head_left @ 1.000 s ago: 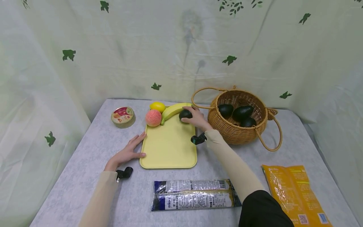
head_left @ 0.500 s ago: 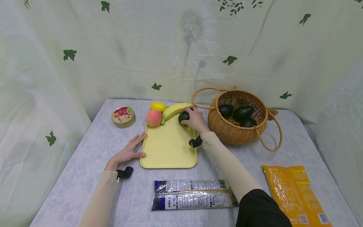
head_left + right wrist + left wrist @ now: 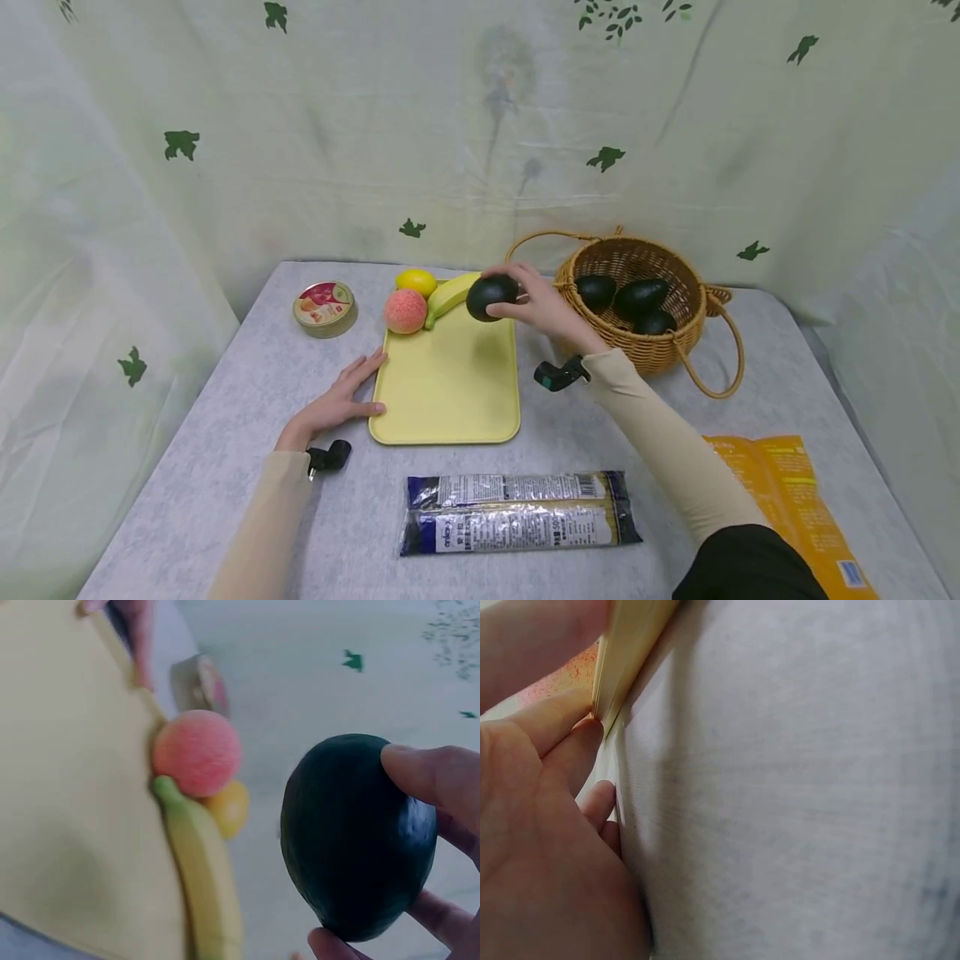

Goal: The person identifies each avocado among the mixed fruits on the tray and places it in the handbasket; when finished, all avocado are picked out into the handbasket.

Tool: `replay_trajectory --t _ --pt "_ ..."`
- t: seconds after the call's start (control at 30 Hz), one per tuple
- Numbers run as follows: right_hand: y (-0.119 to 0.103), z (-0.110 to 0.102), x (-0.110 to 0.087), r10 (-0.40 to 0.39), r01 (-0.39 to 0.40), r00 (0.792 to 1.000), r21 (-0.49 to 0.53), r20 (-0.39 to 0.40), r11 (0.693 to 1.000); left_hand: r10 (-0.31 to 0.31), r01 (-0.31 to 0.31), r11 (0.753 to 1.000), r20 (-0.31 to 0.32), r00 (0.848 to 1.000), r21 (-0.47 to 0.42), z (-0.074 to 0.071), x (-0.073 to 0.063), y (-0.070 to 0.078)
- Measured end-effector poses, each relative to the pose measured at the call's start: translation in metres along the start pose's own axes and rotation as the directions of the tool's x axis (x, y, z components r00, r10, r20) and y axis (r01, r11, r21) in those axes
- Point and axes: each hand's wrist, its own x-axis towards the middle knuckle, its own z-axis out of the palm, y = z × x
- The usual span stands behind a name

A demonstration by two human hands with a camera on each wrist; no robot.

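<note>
My right hand point(image 3: 542, 307) grips a dark avocado point(image 3: 358, 836) between thumb and fingers, lifted above the far right part of the yellow tray point(image 3: 446, 392). The avocado's shadow falls on the tray below it. Against the tray's left edge rests my left hand point(image 3: 341, 406), its fingers extended and its thumb touching the rim. At the tray's far end lie a peach point(image 3: 405, 312), a lemon point(image 3: 416, 282) and a banana point(image 3: 452, 297), partly hidden behind the held avocado in the head view. Right of the tray, a wicker basket point(image 3: 656, 358) holds 3 more avocados point(image 3: 641, 297).
A round tin point(image 3: 325, 309) stands left of the tray. In front lies a long plastic packet point(image 3: 521, 512). An orange bag point(image 3: 798, 492) is at the right, partly covered by the right sleeve. The basket's loop handles stick out sideways. A patterned curtain hangs behind the table.
The right hand has raised the avocado off the tray, and its wrist has swung to the right. The left hand has stayed in place at the tray's edge.
</note>
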Motion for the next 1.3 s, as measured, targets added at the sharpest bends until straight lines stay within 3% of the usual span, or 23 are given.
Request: replay_trajectory --t 0.07,0.2,0.43,0.6,0.87,1.1,1.3 --pt "-0.015 -0.016 -0.011 -0.019 0.019 1.0 0.019 -0.002 1.0 0.002 -0.002 1.0 -0.001 1.0 -0.001 0.0 -0.001 0.0" --pt "-0.022 -0.047 -0.027 -0.015 0.016 1.0 0.075 -0.019 0.997 0.006 -0.006 1.0 0.003 1.0 -0.005 -0.001 0.0 -0.002" --pt "0.006 -0.094 -0.052 0.092 -0.088 0.99 0.045 -0.102 0.995 -0.015 0.015 1.0 0.007 1.0 -0.013 -0.002 0.002 -0.004" --pt "0.023 -0.116 -0.068 0.175 -0.172 0.975 0.029 -0.138 0.985 -0.018 0.018 1.0 0.007 1.0 -0.016 -0.001 0.001 -0.004" --pt "0.047 -0.129 -0.081 0.28 -0.28 0.95 0.015 -0.136 0.96 -0.005 0.005 1.0 0.007 1.0 -0.009 0.0 0.0 -0.004" --pt "0.057 -0.13 -0.083 0.298 -0.301 0.944 -0.001 -0.143 0.954 0.006 -0.006 1.0 0.001 1.0 -0.003 0.0 0.0 -0.003" --pt "0.061 -0.126 -0.084 0.3 -0.321 0.945 -0.198 -0.13 0.926 0.014 -0.014 1.0 0.001 1.0 -0.006 0.001 0.001 -0.001"
